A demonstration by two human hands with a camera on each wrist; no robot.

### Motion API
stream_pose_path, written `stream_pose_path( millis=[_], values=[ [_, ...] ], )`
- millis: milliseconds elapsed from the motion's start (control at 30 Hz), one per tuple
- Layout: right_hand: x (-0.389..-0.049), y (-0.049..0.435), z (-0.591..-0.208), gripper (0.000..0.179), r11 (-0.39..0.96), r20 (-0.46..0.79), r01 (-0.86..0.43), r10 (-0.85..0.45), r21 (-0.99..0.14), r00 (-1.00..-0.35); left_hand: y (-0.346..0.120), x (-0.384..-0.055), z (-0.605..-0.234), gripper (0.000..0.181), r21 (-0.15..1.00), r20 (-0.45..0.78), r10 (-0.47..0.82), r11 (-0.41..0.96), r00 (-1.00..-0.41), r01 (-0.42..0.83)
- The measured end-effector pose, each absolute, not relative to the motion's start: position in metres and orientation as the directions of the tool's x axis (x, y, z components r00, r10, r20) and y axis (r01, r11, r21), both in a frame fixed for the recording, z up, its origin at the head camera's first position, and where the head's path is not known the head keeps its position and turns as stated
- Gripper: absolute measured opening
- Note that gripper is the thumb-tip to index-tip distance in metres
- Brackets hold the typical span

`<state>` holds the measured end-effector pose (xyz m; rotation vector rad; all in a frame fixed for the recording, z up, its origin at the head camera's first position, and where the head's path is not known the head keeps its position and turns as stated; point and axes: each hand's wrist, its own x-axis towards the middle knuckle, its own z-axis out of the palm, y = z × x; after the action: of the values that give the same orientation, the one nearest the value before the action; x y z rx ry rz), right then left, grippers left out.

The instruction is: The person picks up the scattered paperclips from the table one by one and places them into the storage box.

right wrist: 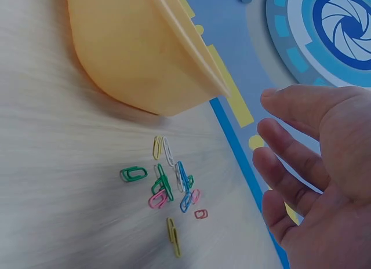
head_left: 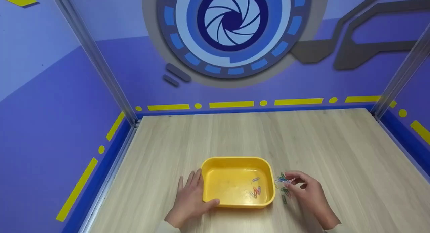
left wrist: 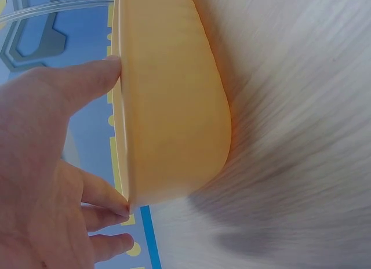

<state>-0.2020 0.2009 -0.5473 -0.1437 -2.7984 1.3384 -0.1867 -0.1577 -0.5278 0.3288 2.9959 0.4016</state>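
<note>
A yellow plastic bin (head_left: 235,163) stands on the table, with several coloured paper clips (head_left: 256,192) lying in its right part. My left hand (head_left: 189,197) steadies the bin's left side, its fingers and thumb extended along the rim. Just right of the bin, my right hand (head_left: 309,191) hovers over a loose group of paper clips (head_left: 284,190), thumb and forefinger apart. In the right wrist view its fingers are loosely bent with nothing between them. Below them lie green (right wrist: 134,174), blue (right wrist: 184,179), pink, white and yellow clips.
The wood-grain table (head_left: 174,135) is bounded by a blue back wall (head_left: 121,71) and side walls with yellow markings. Metal posts (head_left: 97,65) stand at its back corners.
</note>
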Motion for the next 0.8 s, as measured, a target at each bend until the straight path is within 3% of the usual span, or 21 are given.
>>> stream_pose_path(
  millis=[800],
  values=[
    [-0.206, 0.206, -0.578, 0.029, 0.575, -0.120, 0.183, 0.146, -0.798, -0.982, -0.158, -0.187, -0.529, 0.108, 0.290, -0.082, 0.211, 0.940, -0.974, 0.179]
  ],
)
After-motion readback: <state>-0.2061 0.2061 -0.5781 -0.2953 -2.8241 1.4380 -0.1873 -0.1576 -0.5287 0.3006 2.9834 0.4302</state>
